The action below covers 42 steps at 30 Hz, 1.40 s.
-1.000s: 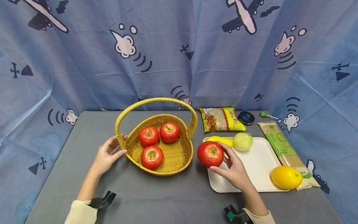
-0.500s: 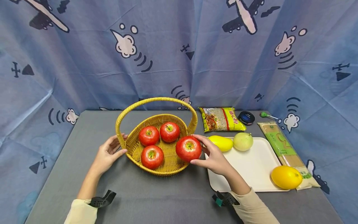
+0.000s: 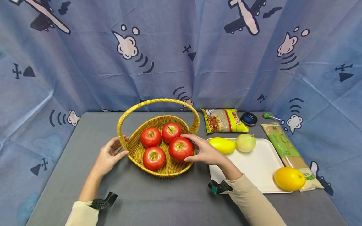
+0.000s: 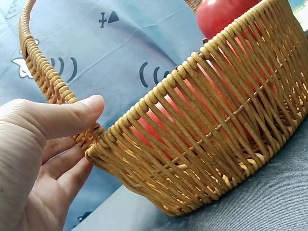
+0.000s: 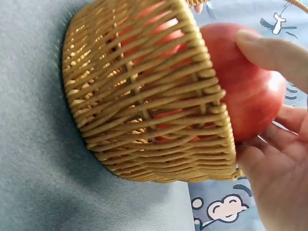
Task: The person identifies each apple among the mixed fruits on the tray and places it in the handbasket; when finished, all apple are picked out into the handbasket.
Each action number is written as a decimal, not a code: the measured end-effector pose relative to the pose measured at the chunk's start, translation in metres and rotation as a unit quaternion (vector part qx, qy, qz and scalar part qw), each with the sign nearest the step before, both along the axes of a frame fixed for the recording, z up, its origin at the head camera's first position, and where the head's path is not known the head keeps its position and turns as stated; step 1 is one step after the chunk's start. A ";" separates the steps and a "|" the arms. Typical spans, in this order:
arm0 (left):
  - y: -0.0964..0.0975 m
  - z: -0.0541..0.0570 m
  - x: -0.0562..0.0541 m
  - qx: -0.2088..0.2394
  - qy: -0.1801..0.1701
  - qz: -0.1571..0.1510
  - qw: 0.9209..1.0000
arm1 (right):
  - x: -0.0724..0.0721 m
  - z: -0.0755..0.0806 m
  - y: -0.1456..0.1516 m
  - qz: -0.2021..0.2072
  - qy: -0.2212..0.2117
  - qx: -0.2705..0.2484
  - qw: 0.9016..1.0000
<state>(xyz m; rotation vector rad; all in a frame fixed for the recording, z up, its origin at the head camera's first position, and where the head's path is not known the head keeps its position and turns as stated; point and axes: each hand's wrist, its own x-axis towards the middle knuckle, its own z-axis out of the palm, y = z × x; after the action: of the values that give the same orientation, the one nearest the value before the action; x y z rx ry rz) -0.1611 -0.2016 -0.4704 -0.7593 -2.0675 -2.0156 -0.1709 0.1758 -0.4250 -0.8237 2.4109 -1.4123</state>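
My left hand grips the left end of a yellow wicker basket at the foot of its arched handle. In the left wrist view, the thumb lies over the rim and the fingers pass behind. My right hand holds a red apple by its sides, over the right part of the basket. From the right wrist, this apple sits partly above the woven wall; whether it touches the bottom is hidden. Inside the basket lie three other red apples, at back left, back and front.
Right of the basket, a white tray bears a yellow mango, a pale green pear and an orange-yellow fruit. Behind are a food packet, a round black tin and a green lollipop. A long noodle pack lies at right.
My right hand has carried the apple leftward from over the tray's edge, across the basket's rim and into the basket's opening. The left hand and the basket have stayed put.
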 end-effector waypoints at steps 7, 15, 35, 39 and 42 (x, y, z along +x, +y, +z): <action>-0.002 -0.001 0.001 -0.024 -0.003 0.000 1.000 | -0.009 0.001 -0.005 0.041 0.062 0.091 0.993; -0.001 0.000 0.002 -0.031 -0.009 0.000 0.999 | -0.020 0.006 -0.010 0.112 0.050 0.152 0.981; -0.002 -0.001 0.002 -0.018 0.001 -0.004 1.000 | -0.027 0.015 -0.021 0.173 0.041 0.222 0.959; -0.003 -0.001 0.002 -0.022 -0.004 -0.003 1.000 | -0.022 0.019 -0.018 0.154 0.034 0.229 0.961; -0.004 -0.001 0.003 -0.027 -0.008 0.001 1.000 | -0.017 0.020 -0.015 0.132 0.039 0.220 0.966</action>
<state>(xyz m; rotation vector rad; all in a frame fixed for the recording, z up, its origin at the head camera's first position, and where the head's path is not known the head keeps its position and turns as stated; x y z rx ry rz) -0.1584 -0.2054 -0.4712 -0.7531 -2.1373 -1.9794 -0.1884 0.1612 -0.4050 -1.0439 2.4201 -0.7204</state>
